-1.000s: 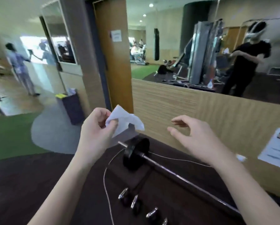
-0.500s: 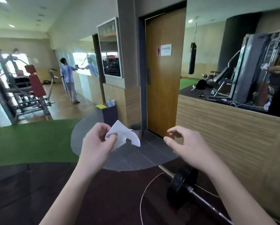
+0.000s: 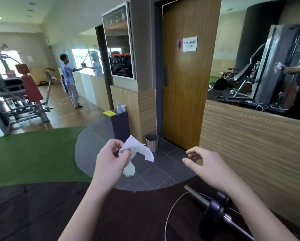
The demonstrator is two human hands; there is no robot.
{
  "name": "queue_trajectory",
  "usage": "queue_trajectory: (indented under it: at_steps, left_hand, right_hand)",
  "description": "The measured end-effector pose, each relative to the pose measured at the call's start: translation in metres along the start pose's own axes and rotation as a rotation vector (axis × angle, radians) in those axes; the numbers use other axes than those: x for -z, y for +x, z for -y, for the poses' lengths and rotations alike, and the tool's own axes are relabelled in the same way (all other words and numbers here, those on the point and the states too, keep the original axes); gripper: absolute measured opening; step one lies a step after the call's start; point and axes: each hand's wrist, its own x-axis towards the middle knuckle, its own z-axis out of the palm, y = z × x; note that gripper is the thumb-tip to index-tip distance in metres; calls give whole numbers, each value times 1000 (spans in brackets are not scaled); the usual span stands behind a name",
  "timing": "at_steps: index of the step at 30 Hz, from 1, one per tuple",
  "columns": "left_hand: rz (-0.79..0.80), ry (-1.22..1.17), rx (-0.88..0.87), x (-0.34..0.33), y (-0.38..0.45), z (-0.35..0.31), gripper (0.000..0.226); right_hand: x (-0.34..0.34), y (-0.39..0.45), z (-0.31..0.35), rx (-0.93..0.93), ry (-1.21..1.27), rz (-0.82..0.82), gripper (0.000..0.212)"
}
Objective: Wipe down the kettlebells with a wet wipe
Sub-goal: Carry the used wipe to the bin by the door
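**Wipe in hand; no kettlebells in view**

I am holding the wet wipe (image 3: 137,152) up in front of me with my left hand (image 3: 111,159), pinching it between thumb and curled fingers near its upper fold, so its loose corners are hanging free to the right and below my grip. Holding it this way is likely keeping the damp sheet from bunching and off the floor.

My right hand (image 3: 208,164) is hovering to the right of the wipe, well apart from it, fingers loosely curled and thumb extended, gripping nothing. I judge it is free to take a corner of the wipe or steady equipment.

The kettlebells are not appearing anywhere in this view, so I cannot report their position or condition. Low at the near right, a barbell (image 3: 215,209) is lying on the dark rubber floor (image 3: 41,214) with a thin white cable (image 3: 170,211) looping beside it.

Further off, a small metal waste bin (image 3: 152,142) is standing beside the wooden door (image 3: 184,101) marked as a changing room. I am facing that bin, so I judge either disposal or relocation is in hand; wiping is not under way.
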Motion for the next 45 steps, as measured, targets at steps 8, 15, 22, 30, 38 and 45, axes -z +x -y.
queue_trajectory:
  at_steps: [8, 15, 22, 30, 38, 45]
  left_hand:
    - [27, -6, 39, -22, 156, 70, 9]
    - [37, -6, 13, -44, 297, 107, 8]
    - [93, -77, 9, -80, 438, 147, 8]
    - [221, -86, -92, -123, 628, 195, 6]
    - [326, -62, -106, -188, 770, 224, 9]
    - [358, -90, -104, -282, 893, 241, 9]
  right_hand:
    - [-50, 170, -1, -16, -9, -5, 37]
    - [-80, 315, 11, -9, -23, -8, 35]
    - [-115, 448, 14, -44, -24, -29, 33]
    - [-161, 614, 11, -97, -31, -110, 39]
    - [-182, 752, -4, -173, -38, -128, 38]
    - [-183, 894, -61, -190, -77, -141, 37]
